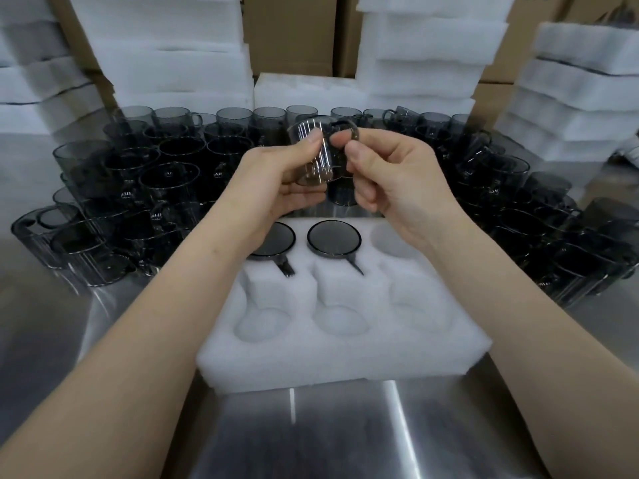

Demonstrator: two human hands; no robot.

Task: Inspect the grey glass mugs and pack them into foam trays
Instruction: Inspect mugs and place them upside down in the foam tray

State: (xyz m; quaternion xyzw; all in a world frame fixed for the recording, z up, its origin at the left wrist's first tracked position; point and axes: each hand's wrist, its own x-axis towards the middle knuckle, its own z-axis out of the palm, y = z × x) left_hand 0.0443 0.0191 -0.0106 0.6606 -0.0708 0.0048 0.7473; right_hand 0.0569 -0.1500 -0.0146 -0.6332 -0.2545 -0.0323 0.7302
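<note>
Inspection is judged to be the step in hand. A grey mug (316, 150) is held above the 12 o'clock edge of the foam tray (345, 350). Its body is gripped by the curled left hand (276, 181), and its handle is pinched by the right hand (390, 178). Two packed mugs (334, 238) are seated in the far row. Lowering into the empty pocket (394, 240) at 2 o'clock is called for next, with the handle lined up with its slot.

Both hands (276, 174) (390, 178) grip one mug (316, 150) — upright.
</note>
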